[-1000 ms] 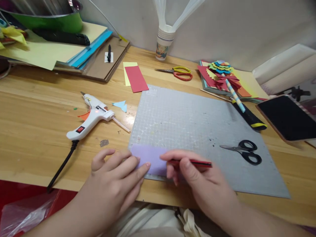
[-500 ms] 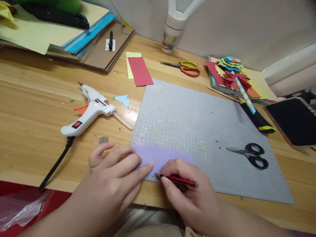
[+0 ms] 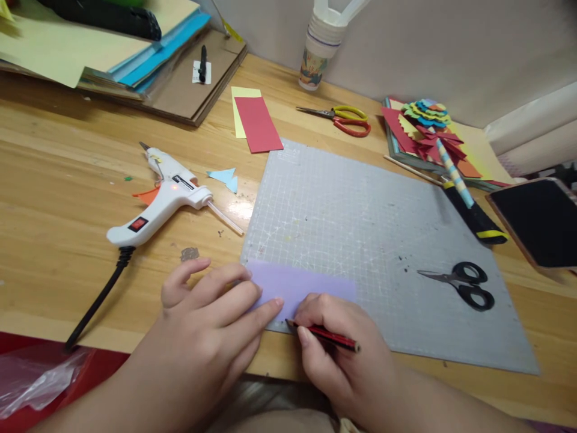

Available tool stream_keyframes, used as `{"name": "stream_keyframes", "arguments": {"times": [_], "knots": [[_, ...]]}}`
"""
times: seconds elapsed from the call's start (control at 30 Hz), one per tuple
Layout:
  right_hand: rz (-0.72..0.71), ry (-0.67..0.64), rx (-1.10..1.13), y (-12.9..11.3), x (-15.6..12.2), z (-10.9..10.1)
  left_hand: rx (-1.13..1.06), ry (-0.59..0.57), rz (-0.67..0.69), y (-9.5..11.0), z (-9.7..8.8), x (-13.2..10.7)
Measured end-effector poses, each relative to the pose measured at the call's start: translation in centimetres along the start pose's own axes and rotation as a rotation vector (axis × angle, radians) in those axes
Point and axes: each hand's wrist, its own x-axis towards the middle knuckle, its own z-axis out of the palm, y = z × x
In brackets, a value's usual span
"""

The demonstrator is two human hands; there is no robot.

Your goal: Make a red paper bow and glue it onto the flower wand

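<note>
A strip of purple paper (image 3: 311, 284) lies along the front edge of a grey cutting mat (image 3: 342, 210). Flat on its left end rests my left hand (image 3: 216, 325), fingers stretched out and spread, the index fingertip pressing the paper. My right hand (image 3: 342, 343) grips a red and black pencil (image 3: 331, 338) between thumb and fingers. The pencil's tip touches or hovers just over the paper's lower edge, a little right of my left index finger; contact cannot be made out. My right hand covers part of the paper.
A white hot glue gun (image 3: 166, 195) with its cord lies at left. Black-handled scissors (image 3: 460, 282) and a utility knife (image 3: 473, 213) rest on the mat's right side. Behind are red paper (image 3: 259, 123), yellow-and-red-handled scissors (image 3: 342, 117), paper cups (image 3: 318, 54) and a phone (image 3: 536, 222).
The view has shifted slightly. The pencil's back end has dipped a little and its tip sits slightly lower near the paper's edge. My left hand keeps its place on the paper.
</note>
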Motion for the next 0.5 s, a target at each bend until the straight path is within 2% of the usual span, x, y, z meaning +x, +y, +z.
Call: {"name": "stream_keyframes", "arguments": {"times": [0.23,0.5], "knots": [[-0.054,-0.011,-0.056,-0.24,0.25,-0.13,0.01,0.001,-0.003,0.08,0.16,-0.14],[-0.015,0.035,0.015,0.21,-0.37,0.25,0.028,0.018,0.006,0.11,0.04,-0.08]]}}
